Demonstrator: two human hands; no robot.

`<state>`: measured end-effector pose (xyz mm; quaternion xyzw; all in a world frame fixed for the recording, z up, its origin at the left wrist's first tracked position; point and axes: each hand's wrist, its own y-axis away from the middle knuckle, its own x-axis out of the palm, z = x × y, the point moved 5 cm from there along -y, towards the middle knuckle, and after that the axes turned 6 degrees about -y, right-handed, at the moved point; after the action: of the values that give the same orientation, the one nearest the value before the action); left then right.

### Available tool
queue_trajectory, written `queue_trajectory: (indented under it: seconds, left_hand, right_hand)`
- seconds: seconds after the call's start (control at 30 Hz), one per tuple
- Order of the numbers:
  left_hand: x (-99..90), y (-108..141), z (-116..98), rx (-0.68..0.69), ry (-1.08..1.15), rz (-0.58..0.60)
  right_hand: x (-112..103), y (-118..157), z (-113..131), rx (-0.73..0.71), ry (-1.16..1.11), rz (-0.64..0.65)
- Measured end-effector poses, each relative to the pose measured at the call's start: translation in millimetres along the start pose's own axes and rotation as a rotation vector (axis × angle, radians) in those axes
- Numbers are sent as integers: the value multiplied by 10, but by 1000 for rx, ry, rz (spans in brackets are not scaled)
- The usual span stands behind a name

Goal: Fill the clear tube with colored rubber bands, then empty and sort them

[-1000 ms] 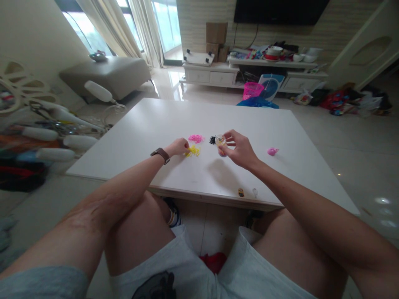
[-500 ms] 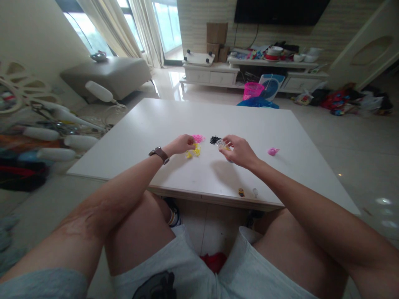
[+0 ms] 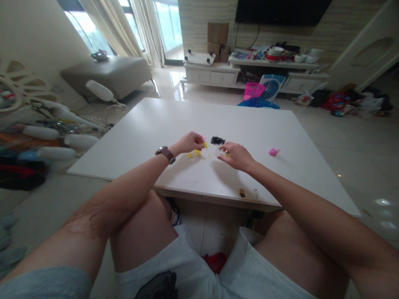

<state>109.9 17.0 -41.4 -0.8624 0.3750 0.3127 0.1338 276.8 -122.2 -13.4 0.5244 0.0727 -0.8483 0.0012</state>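
My left hand point(image 3: 193, 142) pinches some small yellow bands point(image 3: 205, 145) over the table, its fingers closed. More yellow bands point(image 3: 197, 153) lie below it, and a pink pile point(image 3: 203, 137) shows partly behind the fingers. My right hand point(image 3: 234, 155) is closed around a small clear container point(image 3: 218, 152), which is tilted toward the left hand; some yellow shows at it. Just beyond the container is a heap of small black bands point(image 3: 217, 140).
On the white table point(image 3: 174, 120), a pink toy-like piece point(image 3: 274, 152) lies to the right. A small yellow and black figure point(image 3: 242, 192) and a clear bit point(image 3: 256, 193) are by the near edge. A pink basket point(image 3: 253, 90) stands beyond the table.
My left hand has moved right, lifting yellow bands from their pile toward the container. The right hand has lowered slightly and tipped the container's mouth to the left.
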Motion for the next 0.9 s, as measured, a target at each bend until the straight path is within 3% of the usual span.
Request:
queue_trajectory:
  seconds: [0.23, 0.4, 0.63, 0.9]
  left_hand:
    - [168, 45, -184, 36, 135, 80]
    - [211, 41, -220, 60, 72, 106]
    - [230, 102, -367, 197, -68, 92]
    - [235, 91, -416, 208, -170, 55]
  right_hand:
    - [23, -22, 16, 7, 13, -4]
    - [31, -22, 21, 11, -11, -8]
    - [50, -4, 51, -10, -12, 3]
    - [49, -2, 54, -14, -33, -5]
